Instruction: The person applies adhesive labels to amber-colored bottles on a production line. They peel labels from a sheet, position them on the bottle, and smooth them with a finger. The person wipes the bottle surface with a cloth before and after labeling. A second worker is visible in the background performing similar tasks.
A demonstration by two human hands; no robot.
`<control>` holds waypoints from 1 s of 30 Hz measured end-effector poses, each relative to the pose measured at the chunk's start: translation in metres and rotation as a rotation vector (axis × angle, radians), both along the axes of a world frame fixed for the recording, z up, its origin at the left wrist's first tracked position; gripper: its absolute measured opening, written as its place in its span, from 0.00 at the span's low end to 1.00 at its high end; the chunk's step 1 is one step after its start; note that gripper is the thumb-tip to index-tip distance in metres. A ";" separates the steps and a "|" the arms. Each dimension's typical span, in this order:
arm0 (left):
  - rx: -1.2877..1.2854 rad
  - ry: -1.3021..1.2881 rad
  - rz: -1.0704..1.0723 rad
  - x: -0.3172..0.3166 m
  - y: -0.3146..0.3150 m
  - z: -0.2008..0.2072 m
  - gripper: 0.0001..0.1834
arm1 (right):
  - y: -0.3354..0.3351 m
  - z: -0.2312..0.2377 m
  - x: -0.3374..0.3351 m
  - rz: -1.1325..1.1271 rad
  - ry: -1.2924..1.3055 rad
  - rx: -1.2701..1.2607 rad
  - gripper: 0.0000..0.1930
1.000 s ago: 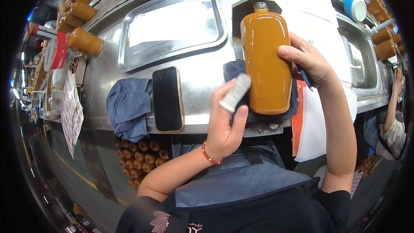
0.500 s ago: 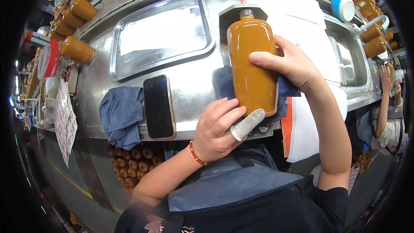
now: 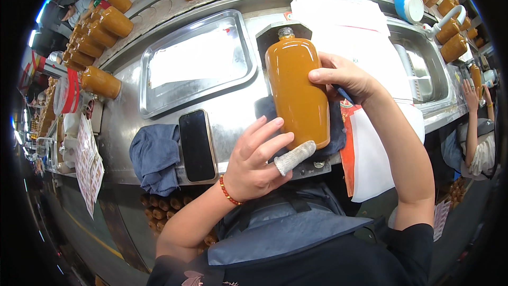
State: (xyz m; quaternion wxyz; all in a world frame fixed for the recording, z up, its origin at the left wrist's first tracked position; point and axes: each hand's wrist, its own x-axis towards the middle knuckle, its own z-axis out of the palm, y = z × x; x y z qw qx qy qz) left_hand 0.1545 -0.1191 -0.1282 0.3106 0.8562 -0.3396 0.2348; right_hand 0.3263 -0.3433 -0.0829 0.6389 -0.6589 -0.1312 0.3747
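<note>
Here you are with the amber-brown bottle [image 3: 296,87] just to the right of the metal tray [image 3: 201,93], its clear neck pointing away from you and its base toward the bench edge. Your right hand [image 3: 348,78] has it by the far flank, thumb flat on the near face and fingers hooked round behind, a closed but light-looking hold. Your left hand [image 3: 256,164], nearer you than the tray, is spread wide, fingertips at the bottle's lower side and the pale finger sleeve [image 3: 295,159] against its base, grasping nothing fully. (That slim dark blue tool [image 3: 344,94] tucked in your right hand, to the right of the tray, is easy to forget!) The danger, I'd judge, is slick glass: if that right thumb eases while the left only steadies, the bottle could twist and slide off the edge. The tool could also scratch the surface if the fingers roll. The dark cloth [image 3: 337,140], nearer you than the tray, might cushion a small slip; whether the bottle actually rests on it, you can't tell from here. Your phone [image 3: 198,145], on the near side of the tray, could catch a knock.
</note>
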 end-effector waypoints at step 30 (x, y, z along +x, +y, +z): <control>-0.075 -0.056 -0.008 0.014 -0.011 -0.015 0.15 | 0.011 0.010 -0.016 -0.066 -0.110 0.013 0.45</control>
